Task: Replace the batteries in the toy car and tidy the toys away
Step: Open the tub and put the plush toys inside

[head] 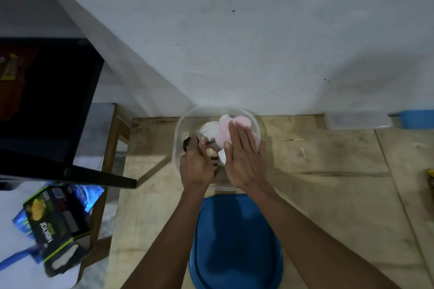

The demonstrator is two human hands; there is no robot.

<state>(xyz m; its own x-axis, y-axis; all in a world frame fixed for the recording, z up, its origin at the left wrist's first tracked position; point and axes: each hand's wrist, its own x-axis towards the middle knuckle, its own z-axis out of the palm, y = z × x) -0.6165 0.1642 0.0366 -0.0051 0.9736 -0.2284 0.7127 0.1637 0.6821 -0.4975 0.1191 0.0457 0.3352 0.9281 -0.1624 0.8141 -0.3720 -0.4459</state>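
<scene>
A clear plastic tub (pixel 185 122) stands on the wooden table against the wall. Inside lie a pink soft toy (pixel 225 131), a white soft toy (pixel 210 130) and darker toy parts I cannot make out. My left hand (pixel 196 166) reaches into the tub's left side, fingers curled round a small dark toy (pixel 187 143). My right hand (pixel 244 159) lies flat with straight fingers on the pink toy, pressing it down. The tub's blue lid (pixel 234 241) lies on the table just in front, under my forearms.
A wooden table (pixel 328 183) carries the tub; a second clear box with a blue lid (pixel 413 119) sits at the back right. At left stand a black metal frame (pixel 70 171) and a dark carton (pixel 56 218) on a lower surface.
</scene>
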